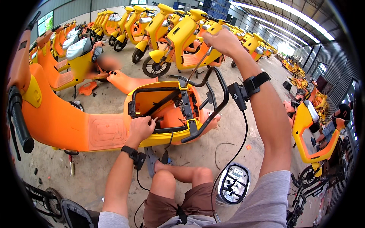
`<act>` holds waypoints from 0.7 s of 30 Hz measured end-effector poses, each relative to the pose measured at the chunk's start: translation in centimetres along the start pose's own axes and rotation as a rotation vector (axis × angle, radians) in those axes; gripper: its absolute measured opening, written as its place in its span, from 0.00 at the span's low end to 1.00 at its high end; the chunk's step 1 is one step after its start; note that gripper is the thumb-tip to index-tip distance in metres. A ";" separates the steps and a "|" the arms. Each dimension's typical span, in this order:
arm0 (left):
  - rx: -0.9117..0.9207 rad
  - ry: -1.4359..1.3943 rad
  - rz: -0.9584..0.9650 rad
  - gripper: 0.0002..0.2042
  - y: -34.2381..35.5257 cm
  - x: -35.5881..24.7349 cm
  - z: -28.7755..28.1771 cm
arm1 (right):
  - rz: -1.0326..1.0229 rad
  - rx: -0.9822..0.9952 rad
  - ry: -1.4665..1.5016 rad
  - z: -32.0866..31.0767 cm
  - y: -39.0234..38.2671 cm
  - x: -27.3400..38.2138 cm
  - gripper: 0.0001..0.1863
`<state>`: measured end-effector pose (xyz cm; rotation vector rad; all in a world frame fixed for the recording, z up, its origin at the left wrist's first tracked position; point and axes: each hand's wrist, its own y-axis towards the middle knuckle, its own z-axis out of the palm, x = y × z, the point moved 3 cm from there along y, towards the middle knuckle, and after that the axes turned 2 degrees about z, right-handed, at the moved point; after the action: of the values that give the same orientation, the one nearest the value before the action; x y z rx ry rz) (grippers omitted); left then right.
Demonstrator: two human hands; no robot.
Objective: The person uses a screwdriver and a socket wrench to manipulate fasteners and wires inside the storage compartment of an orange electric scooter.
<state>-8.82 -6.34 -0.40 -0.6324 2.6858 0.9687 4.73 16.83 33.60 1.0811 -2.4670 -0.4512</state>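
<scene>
In front of me stands an orange-and-yellow electric scooter (pixel 108 131), its seat off and the compartment under it uncovered. My right hand (pixel 223 41) is raised above the scooter's rear, closed round the top of a tool with a long thin metal shaft (pixel 198 67). The shaft slants down to the black frame (pixel 184 84) at the compartment's far edge; its handle is hidden in my fist. My left hand (pixel 141 130) rests at the near front corner of the compartment with its fingers curled. What they hold, if anything, I cannot make out. A black rear rack (pixel 224 91) curves up beside the shaft.
An upturned seat (pixel 234 185) lies on the floor by my right leg. An orange body panel (pixel 127 83) lies beyond the scooter. Rows of yellow scooters (pixel 182 36) fill the background. A person (pixel 326 131) is at the far right, near another scooter (pixel 313 148).
</scene>
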 end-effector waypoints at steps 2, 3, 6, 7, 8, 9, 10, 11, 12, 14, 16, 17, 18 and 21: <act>-0.013 -0.006 0.004 0.14 0.0 0.1 0.1 | -0.208 -0.038 -0.022 0.2 -0.5 -0.1 0.18; -0.019 -0.011 0.008 0.14 0.0 0.0 0.1 | -0.310 -0.057 -0.035 0.2 -0.6 -0.4 0.18; -0.005 -0.016 0.005 0.14 0.0 -0.2 0.1 | -0.335 -0.004 -0.006 0.8 0.4 -1.7 0.17; -0.004 -0.021 0.004 0.14 0.1 -0.3 0.2 | -0.343 0.009 -0.022 0.8 0.7 -2.1 0.17; -0.005 -0.023 0.000 0.15 0.1 -0.2 0.2 | -0.357 0.018 -0.072 0.6 0.7 -2.0 0.17; -0.005 -0.026 -0.002 0.15 0.2 -0.2 0.2 | -0.368 0.026 -0.124 0.4 0.5 -2.0 0.18; -0.002 -0.029 -0.007 0.14 0.1 -0.1 0.2 | -0.403 -0.084 -0.208 0.3 0.1 -1.9 0.16; -0.001 -0.036 -0.011 0.14 0.1 -0.2 0.2 | -0.436 -0.194 -0.297 0.4 -0.7 -1.4 0.15; 0.002 -0.051 -0.004 0.14 0.2 -0.6 0.4 | -0.460 -0.306 -0.396 0.2 -1.4 -1.2 0.14; 0.011 -0.029 -0.004 0.14 0.2 -0.6 0.4 | -0.420 -0.314 -0.500 0.4 -1.3 -0.7 0.11; 0.009 -0.025 -0.013 0.13 0.0 -0.2 -0.3 | -0.292 -0.211 -0.313 1.4 -0.6 0.6 0.14; 0.006 -0.039 -0.018 0.12 -0.1 -0.2 -0.4 | -0.244 -0.159 -0.278 1.5 -0.7 1.1 0.14; 0.007 -0.055 -0.027 0.12 -0.1 -0.3 -0.7 | -0.200 -0.110 -0.236 1.3 -0.8 1.8 0.16; -0.007 -0.035 -0.012 0.12 0.0 -0.5 -0.5 | -0.100 -0.033 -0.102 0.3 -1.5 2.5 0.18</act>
<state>-8.38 -6.53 0.13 -0.6263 2.6468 0.9777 4.00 14.05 33.25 1.1992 -2.4913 -0.5885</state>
